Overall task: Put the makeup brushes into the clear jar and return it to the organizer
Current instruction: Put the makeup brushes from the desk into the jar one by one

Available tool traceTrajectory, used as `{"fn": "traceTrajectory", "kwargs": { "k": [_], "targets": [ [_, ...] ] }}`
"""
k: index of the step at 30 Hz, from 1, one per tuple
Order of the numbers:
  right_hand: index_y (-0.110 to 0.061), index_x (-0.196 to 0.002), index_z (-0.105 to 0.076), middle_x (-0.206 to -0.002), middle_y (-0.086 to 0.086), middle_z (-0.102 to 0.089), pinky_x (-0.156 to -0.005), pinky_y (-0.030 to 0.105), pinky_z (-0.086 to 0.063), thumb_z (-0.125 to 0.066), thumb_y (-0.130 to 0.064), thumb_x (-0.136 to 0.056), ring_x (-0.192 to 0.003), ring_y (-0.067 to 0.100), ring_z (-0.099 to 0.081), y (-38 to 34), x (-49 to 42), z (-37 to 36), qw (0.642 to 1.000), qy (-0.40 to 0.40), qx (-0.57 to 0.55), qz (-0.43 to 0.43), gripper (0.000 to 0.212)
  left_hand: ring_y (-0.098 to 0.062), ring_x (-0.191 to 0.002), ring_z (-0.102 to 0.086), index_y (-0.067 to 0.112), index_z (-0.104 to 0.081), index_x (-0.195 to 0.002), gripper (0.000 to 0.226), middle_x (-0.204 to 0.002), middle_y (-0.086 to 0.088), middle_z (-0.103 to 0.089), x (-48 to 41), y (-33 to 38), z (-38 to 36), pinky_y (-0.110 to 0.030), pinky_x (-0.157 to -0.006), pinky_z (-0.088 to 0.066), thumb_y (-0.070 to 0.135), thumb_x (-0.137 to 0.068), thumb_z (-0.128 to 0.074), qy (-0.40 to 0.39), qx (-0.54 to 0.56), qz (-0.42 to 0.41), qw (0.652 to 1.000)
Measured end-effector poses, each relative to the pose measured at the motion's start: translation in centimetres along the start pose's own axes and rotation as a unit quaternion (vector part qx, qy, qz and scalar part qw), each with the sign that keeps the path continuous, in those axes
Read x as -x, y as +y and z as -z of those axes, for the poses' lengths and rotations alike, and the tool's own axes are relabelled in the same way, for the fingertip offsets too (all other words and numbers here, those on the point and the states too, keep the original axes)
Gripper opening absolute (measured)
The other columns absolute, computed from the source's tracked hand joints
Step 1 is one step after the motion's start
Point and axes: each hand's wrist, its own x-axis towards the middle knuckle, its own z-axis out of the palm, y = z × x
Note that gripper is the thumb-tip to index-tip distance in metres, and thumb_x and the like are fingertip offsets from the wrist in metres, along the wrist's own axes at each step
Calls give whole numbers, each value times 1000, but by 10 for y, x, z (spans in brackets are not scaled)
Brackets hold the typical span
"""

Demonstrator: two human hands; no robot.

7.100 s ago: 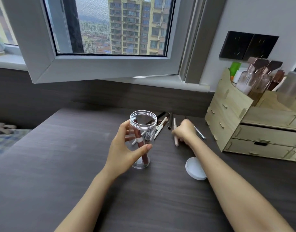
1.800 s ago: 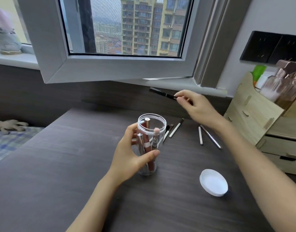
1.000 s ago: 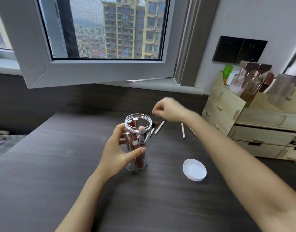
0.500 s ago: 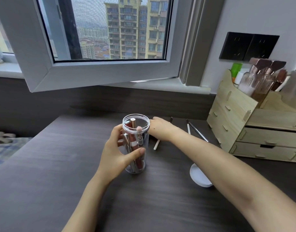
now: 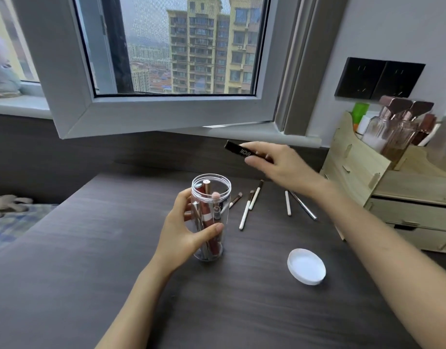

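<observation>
The clear jar (image 5: 211,195) stands upright on the dark desk with several brushes inside. My left hand (image 5: 182,231) wraps around its side. My right hand (image 5: 279,167) is raised above and to the right of the jar's mouth, pinching a black brush (image 5: 238,149) with white lettering, held nearly level. Several white-handled and silver brushes (image 5: 252,204) lie on the desk behind the jar. The wooden organizer (image 5: 363,172) stands at the right edge.
The jar's white lid (image 5: 306,269) lies upside down on the desk (image 5: 78,260) to the right of the jar. An open window sash (image 5: 151,117) juts out over the desk's back. Glass bottles (image 5: 393,127) fill the organizer's top.
My right hand was down on the desk behind the jar half a second ago; it has risen with a black brush in its fingers. The left hand and jar have stayed put.
</observation>
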Motion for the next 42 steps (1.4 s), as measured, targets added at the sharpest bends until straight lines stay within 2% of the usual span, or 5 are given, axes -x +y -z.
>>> {"fn": "traceTrajectory", "kwargs": {
  "k": [20, 26, 35, 39, 42],
  "targets": [
    [-19, -75, -51, -73, -7, -44, -54, 25, -35, -74, -34, -74, -74, 18, -53, -96, -6, -2, 947, -147, 273, 82, 28, 3, -102, -61, 51, -45, -112, 65, -109, 33, -62, 7, 6, -8, -17, -91, -44, 49, -55, -76, -29, 6, -16, 999],
    [-8, -76, -74, -66, 6, -63, -61, 29, -41, -63, -36, -86, -60, 12, -51, -37, -16, 3, 996, -28, -43, -70, 32, 3, -100, -60, 43, -47, -114, 67, -110, 32, -60, 5, 5, -8, -9, -87, -44, 48, -54, -76, -30, 9, -20, 999],
    [-9, -95, -65, -104, 13, -71, -71, 28, -44, -68, -36, -77, -104, 31, -65, 38, -9, -103, 925, -98, 104, -351, 32, 3, -100, -61, 40, -48, -115, 68, -110, 29, -62, 4, 3, -8, -8, -85, -43, 46, -54, -77, -18, 14, -22, 999],
    [-12, -72, -55, -30, -2, -56, -53, 24, -49, -58, -14, -77, -51, 14, -56, 39, -6, -110, 904, -124, 79, -402, 6, 2, -100, -61, 38, -47, -117, 70, -112, 23, -62, 4, 5, -9, -9, -86, -43, 46, -55, -77, -16, 15, -23, 1000],
    [-8, -62, -52, -44, 5, -56, -40, 23, -39, -50, -8, -80, -42, 17, -51, 36, 0, -101, 895, -99, -22, -434, 18, 3, -101, -60, 35, -47, -119, 71, -111, 23, -62, 5, 6, -10, -9, -87, -44, 47, -55, -76, -20, 11, -23, 999]
  ]
}}
